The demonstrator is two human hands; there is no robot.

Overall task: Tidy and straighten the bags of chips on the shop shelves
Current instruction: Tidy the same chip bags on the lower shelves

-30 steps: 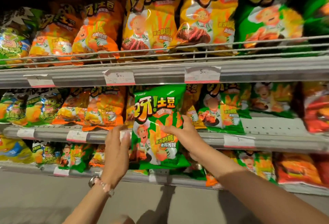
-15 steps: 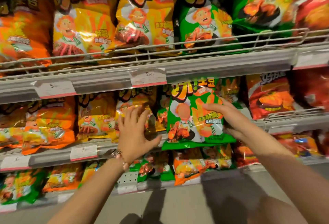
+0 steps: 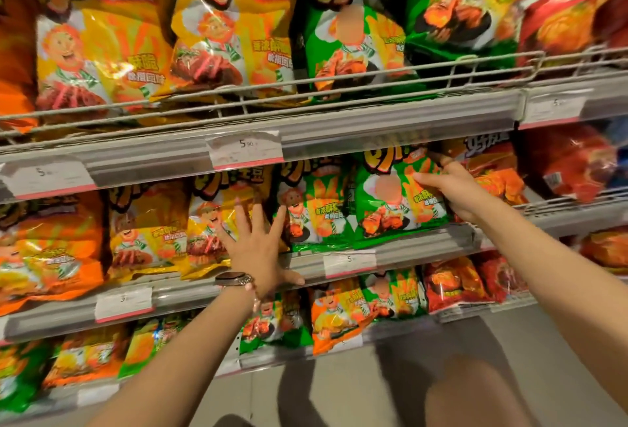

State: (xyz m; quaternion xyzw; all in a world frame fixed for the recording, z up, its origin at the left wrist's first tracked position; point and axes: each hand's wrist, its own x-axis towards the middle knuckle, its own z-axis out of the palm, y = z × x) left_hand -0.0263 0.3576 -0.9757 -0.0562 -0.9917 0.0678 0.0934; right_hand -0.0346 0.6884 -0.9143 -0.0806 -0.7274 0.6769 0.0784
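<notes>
Seating the glossy green foil chip bag [image 3: 397, 202] upright, we keep our right hand [image 3: 448, 188] gripping its edge while our open left hand [image 3: 255, 243] steadies the neighbouring yellow foil bag [image 3: 217, 222].

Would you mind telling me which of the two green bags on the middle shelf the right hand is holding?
The right hand grips the right-hand green bag, beside the red bags; the other green bag stands untouched.

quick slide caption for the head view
Right hand grips a green chip bag on the middle shelf while the open left hand rests against a yellow bag.
</notes>
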